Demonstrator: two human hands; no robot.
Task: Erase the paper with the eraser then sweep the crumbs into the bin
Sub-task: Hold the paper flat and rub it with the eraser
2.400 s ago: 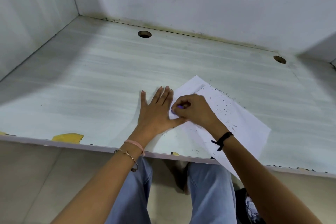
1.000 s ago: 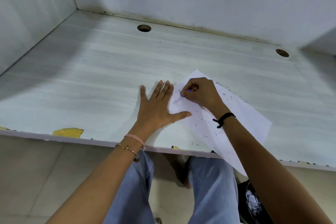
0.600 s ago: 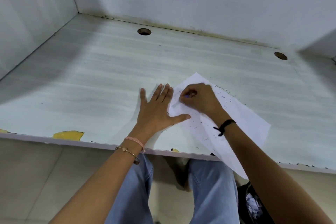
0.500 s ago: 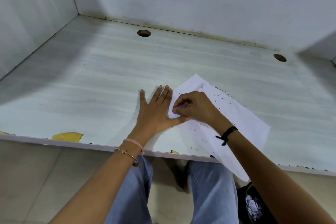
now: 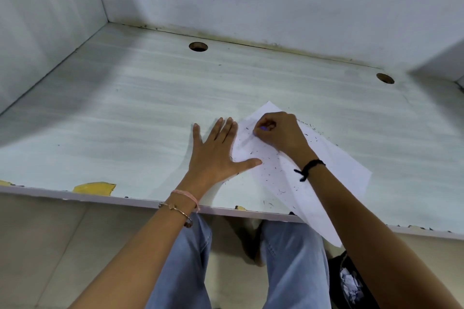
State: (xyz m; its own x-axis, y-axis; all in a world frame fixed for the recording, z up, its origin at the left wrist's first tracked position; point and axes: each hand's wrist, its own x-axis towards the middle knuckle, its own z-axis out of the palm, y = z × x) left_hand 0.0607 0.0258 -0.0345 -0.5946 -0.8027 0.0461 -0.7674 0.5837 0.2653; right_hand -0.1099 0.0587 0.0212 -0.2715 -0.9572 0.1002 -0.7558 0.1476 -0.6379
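Paper [image 5: 331, 168] lies slanted on the desk [image 5: 150, 113], its near corner hanging over the edge above what seems the bin [image 5: 351, 281]; your left hand [image 5: 216, 155], fingers [image 5: 227, 130] spread, presses its left edge and your right hand [image 5: 278, 133] pinches the eraser [image 5: 262, 128] near its far end

Only a sliver of the small purple eraser [image 5: 263, 128] shows between the curled fingers of the right hand [image 5: 278, 133]; its shape cannot be told. That hand and its forearm cover a strip of the white sheet of paper [image 5: 339, 165], hiding any marks beneath. The thumb of the flat left hand [image 5: 213, 155] covers part of the sheet's left edge. The dark eraser crumbs [image 5: 278, 175] are too small to count. The black bin [image 5: 335, 281] on the floor sits partly behind the right forearm and is cut off by the bottom edge; the white scraps inside are blurred.
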